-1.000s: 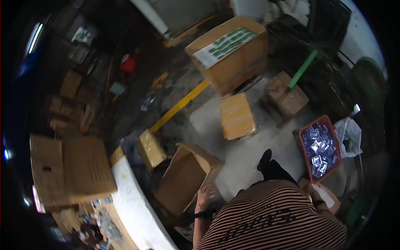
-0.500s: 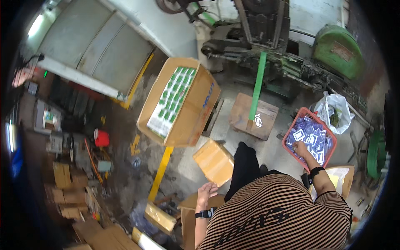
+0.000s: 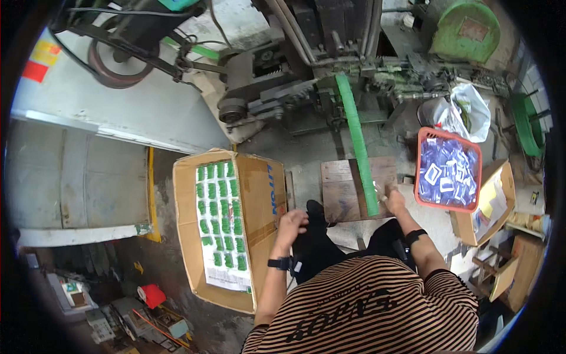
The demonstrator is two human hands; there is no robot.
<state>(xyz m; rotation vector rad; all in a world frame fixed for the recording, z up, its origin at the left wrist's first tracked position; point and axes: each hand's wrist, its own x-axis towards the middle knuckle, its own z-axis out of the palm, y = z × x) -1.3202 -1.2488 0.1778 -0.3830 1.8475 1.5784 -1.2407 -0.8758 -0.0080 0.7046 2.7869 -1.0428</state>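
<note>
Now, left hand [image 3: 292,227] by boxy cardboard carton [image 3: 259,230], right hand [image 3: 394,202] at square wooden stool [image 3: 337,187]; each grip is unclear.

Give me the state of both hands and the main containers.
Left hand, fingers bent, grip unclear.
Right hand, by the wooden stool, grip unclear.
Large carton, open, rows of green pieces inside.
Red basket, open, heaped with purplish plastic pieces.
White bag, open.
Smaller carton, open, white and yellow material inside.

Both hands [image 3: 291,226] [image 3: 394,202] forward and apart
</note>
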